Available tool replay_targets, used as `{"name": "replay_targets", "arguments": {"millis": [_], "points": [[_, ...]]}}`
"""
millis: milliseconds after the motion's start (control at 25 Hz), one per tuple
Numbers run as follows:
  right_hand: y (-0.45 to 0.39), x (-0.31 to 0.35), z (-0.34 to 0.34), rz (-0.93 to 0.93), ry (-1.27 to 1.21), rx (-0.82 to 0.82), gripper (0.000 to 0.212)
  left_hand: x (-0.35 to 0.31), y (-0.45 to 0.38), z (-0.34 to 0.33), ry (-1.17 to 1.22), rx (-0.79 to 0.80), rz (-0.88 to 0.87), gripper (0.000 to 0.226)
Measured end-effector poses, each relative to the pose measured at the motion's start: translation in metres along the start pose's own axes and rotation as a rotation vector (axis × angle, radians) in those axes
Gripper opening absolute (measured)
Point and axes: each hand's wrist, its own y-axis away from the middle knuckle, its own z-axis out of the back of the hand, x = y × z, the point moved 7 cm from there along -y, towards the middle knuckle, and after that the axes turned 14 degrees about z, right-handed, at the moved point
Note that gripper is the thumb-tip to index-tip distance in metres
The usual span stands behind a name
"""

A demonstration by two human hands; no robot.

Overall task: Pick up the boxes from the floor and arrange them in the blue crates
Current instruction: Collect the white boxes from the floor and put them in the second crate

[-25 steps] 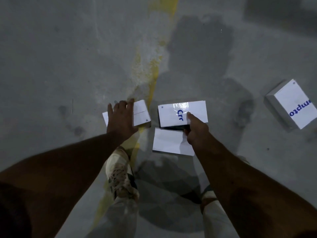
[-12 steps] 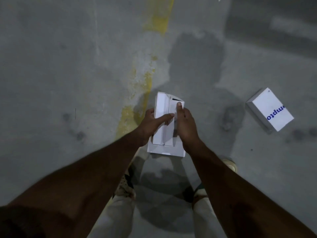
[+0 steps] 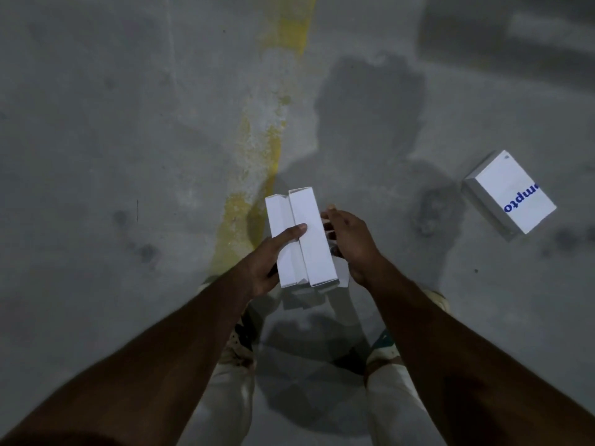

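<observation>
Two white boxes point(image 3: 301, 238), pressed side by side with their narrow edges facing up, are held above a grey concrete floor point(image 3: 96, 123), just in front of the person's knees. The left hand point(image 3: 270, 257) grips the pair from the left, its thumb laid across the top edges of both and its fingers hidden beneath. The right hand point(image 3: 349, 239) sits against the right side of the pair, fingers curled toward it with the tips close together; whether they actually clamp the box or only steady it cannot be told from this angle. Something white shows below and behind the held pair, too hidden to identify. To the far right, well apart from the hands, another white box point(image 3: 510, 196) lies tilted on the floor, its broad face up and bearing part of a blue printed word. A worn yellow painted line point(image 3: 257, 162) runs from the far edge of the floor down to just left of the held boxes. Dark stains point(image 3: 370, 101) mark the concrete beyond the hands. Pale trousers point(image 3: 225, 397) and patterned shoes point(image 3: 240, 344) show at the near edge.
</observation>
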Motion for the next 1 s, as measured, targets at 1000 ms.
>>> {"name": "replay_targets", "arguments": {"millis": [1000], "points": [[0.046, -0.037, 0.100, 0.019, -0.418, 0.016, 0.051, -0.034, 0.008, -0.056, -0.290, -0.069, -0.113, 0.063]]}}
